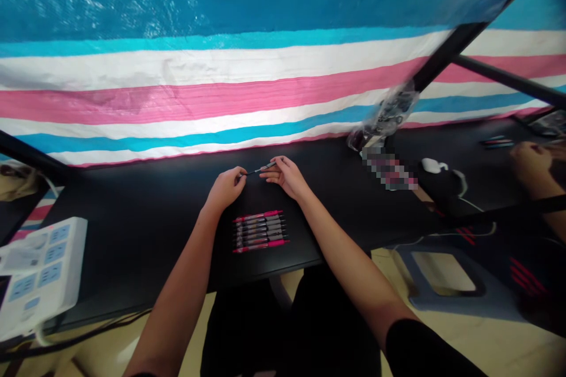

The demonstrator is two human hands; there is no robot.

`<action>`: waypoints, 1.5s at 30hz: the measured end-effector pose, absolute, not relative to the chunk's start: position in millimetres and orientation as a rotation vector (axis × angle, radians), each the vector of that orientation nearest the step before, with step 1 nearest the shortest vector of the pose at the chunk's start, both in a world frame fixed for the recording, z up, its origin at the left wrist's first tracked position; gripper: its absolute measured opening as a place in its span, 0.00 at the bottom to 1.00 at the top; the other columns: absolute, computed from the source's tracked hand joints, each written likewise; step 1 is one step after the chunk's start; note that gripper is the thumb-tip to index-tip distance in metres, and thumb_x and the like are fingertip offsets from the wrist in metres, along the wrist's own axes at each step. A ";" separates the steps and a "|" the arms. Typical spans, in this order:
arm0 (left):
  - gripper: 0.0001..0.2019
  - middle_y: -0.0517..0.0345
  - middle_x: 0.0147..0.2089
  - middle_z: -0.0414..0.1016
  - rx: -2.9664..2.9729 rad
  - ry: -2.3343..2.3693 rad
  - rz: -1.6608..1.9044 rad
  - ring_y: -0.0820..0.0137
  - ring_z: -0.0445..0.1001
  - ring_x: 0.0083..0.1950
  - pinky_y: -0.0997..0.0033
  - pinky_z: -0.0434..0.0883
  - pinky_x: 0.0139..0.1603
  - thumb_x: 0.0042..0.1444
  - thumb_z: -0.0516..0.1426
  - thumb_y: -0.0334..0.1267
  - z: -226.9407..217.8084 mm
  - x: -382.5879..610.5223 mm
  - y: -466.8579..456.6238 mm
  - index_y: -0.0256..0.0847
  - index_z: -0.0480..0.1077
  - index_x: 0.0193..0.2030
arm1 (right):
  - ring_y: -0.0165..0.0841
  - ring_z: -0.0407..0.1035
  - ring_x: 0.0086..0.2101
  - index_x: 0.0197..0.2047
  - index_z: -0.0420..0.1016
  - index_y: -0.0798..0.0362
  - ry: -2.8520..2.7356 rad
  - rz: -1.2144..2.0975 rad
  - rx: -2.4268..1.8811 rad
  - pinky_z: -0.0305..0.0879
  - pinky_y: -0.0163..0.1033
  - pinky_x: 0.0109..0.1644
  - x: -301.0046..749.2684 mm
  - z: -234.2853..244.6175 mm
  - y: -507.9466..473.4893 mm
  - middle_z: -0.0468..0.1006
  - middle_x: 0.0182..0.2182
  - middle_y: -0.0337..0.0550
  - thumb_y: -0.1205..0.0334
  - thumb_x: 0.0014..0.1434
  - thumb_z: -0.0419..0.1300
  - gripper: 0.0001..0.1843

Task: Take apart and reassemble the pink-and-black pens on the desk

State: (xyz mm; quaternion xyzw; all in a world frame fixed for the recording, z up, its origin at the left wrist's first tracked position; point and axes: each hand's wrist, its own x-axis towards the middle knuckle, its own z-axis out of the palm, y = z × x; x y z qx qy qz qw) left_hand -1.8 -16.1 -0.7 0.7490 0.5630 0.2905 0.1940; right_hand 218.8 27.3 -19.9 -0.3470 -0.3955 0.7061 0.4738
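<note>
Above the black tabletop, a slim pen (264, 168) spans the gap between my two hands. My left hand (226, 189) pinches its dark end, fingers curled. At the other end, the thumb and forefinger of my right hand (287, 178) grip the lighter, clear-looking part, while the other fingers stretch out below it. Whether the pen is one piece or two parts held end to end, I cannot tell. Closer to my body, several pens (260, 231) lie side by side in a neat row. The outer ones have pink-red parts; those between look grey and dark.
A white power strip (66, 271) sits at the left on the black table (132, 212). Clear plastic packaging (384, 118) leans by a black frame post. Further right are a white object (433, 165), a cable and another person's hand (530, 162). A striped sheet (221, 100) hangs behind.
</note>
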 end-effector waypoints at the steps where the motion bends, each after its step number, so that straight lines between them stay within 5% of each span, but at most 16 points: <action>1: 0.10 0.58 0.31 0.75 2.100 1.573 0.817 0.66 0.73 0.32 0.67 0.66 0.37 0.64 0.54 0.37 -0.6 -1.7 -16.3 0.41 0.76 0.47 | 0.36 0.83 0.36 0.43 0.65 0.49 -0.972 1.742 -0.839 0.76 0.33 0.32 218.1 -19.0 26.4 0.85 0.38 0.46 0.48 0.70 0.58 0.14; 12: 0.10 0.58 0.32 0.77 2.101 1.576 0.821 0.66 0.74 0.33 0.66 0.67 0.38 0.64 0.55 0.37 -2.8 -1.6 -15.4 0.41 0.76 0.46 | 0.33 0.84 0.36 0.45 0.61 0.48 -0.965 1.732 -0.779 0.78 0.33 0.38 216.9 -23.5 27.6 0.86 0.36 0.44 0.62 0.69 0.59 0.08; 20: 0.11 0.56 0.32 0.78 2.094 1.594 0.802 0.64 0.75 0.34 0.65 0.68 0.38 0.64 0.54 0.38 3.1 -0.2 -17.2 0.41 0.77 0.46 | 0.30 0.80 0.29 0.45 0.55 0.45 -0.968 1.680 -0.819 0.73 0.31 0.31 218.6 -26.2 32.3 0.85 0.34 0.39 0.51 0.68 0.61 0.16; 34: 0.10 0.57 0.32 0.77 2.080 1.600 0.830 0.65 0.74 0.33 0.66 0.67 0.38 0.65 0.54 0.38 -1.1 -0.5 -16.5 0.41 0.76 0.46 | 0.38 0.84 0.41 0.44 0.56 0.45 -0.988 1.729 -0.736 0.79 0.39 0.40 216.7 -17.9 24.5 0.86 0.38 0.43 0.49 0.68 0.61 0.16; 45: 0.10 0.56 0.32 0.77 2.081 1.606 0.834 0.65 0.74 0.33 0.66 0.67 0.38 0.64 0.54 0.38 -1.0 1.4 -17.3 0.41 0.76 0.46 | 0.37 0.84 0.40 0.45 0.56 0.45 -1.041 1.721 -0.739 0.78 0.38 0.39 213.2 -18.0 22.9 0.86 0.38 0.42 0.46 0.65 0.65 0.21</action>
